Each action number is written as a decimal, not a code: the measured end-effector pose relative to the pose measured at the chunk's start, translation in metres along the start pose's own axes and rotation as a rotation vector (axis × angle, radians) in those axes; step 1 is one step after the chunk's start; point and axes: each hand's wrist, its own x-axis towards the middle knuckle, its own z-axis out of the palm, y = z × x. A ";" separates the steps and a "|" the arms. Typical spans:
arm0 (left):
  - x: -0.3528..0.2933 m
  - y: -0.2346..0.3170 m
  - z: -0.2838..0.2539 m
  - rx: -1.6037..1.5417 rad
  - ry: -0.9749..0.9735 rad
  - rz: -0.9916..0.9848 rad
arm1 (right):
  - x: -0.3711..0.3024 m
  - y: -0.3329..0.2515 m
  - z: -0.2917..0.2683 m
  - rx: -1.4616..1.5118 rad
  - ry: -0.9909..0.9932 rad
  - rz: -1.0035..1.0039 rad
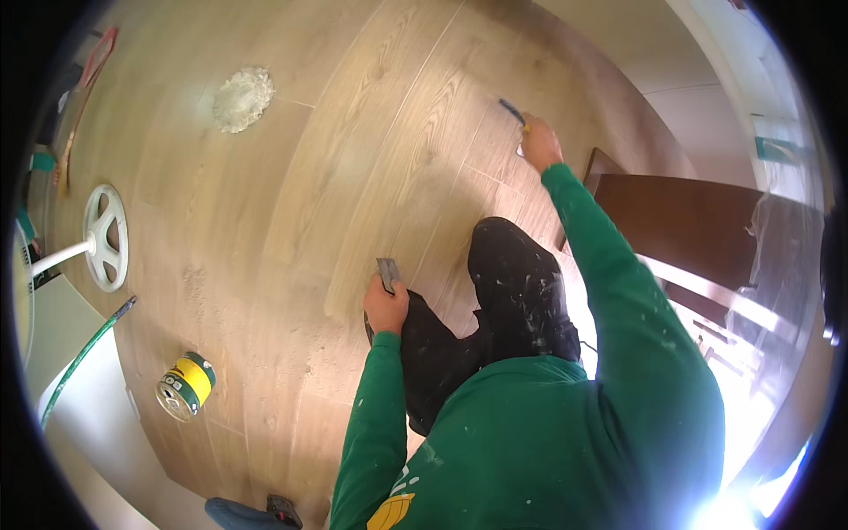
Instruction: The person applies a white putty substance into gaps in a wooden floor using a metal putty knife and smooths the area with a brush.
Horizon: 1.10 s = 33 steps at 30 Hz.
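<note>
Narrow dark brush-like tool with yellow handle (512, 112) juts ahead of the right hand (541, 144) gripping it; the left hand (386, 308) clasps a grey flat metal scraper (387, 268), wood-grain plank floor (265, 238) beneath both.

Floor (353, 150) under me: wood-grained planks, smooth, faint sheen. My scraper (387, 275): flat grey metal, dull shine. My sleeves (601, 230): matt green cloth. My trousers (519, 283): matt black cloth, pale-speckled. Off-white mound (245, 100): pasty, rough. Wheel-shaped base (94, 243): smooth white, looks plastic. Brown panel (680, 221): smooth, wood-like. Sheeting (779, 238): clear, crinkled plastic.
</note>
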 end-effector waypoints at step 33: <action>-0.014 0.003 -0.016 -0.050 0.037 0.029 | -0.225 0.131 0.035 -0.018 -0.458 -0.243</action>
